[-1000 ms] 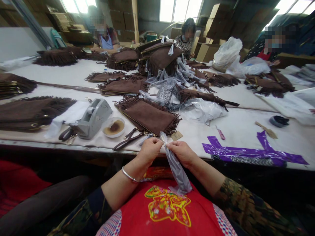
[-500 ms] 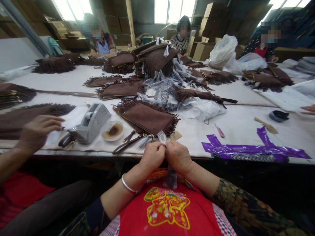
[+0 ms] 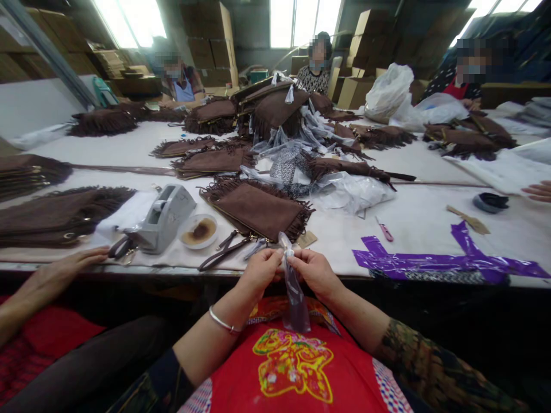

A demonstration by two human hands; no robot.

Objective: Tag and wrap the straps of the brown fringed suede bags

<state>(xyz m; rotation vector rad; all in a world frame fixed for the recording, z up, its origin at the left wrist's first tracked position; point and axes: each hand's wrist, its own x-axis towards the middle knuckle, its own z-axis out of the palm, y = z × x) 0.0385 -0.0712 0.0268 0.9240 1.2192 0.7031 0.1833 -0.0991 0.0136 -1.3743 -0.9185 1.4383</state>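
Between my two hands a narrow clear plastic bag (image 3: 296,295) hangs down in front of my red apron, its upper end poking up past my fingers. My left hand (image 3: 264,267) pinches the bag near its top from the left. From the right, my right hand (image 3: 316,272) pinches it at the same spot, where it looks gathered or knotted. Just beyond lies a brown fringed pouch (image 3: 260,209) with a gold zip, its wrist strap (image 3: 226,252) reaching the table edge. A small tan tag (image 3: 306,238) rests beside the pouch.
Left stand a grey tape dispenser (image 3: 166,218) and a bowl of brown paste (image 3: 198,231); a co-worker's hand (image 3: 73,267) rests nearby. Right lie a pink-handled cutter (image 3: 385,231) and purple tape (image 3: 430,261). Behind are heaped fringed pouches (image 3: 279,106). Several co-workers sit around.
My fingers have opened out from tight fists into pinches, so more of the plastic bag shows below them. The co-worker's hand at left has dropped to the table edge.
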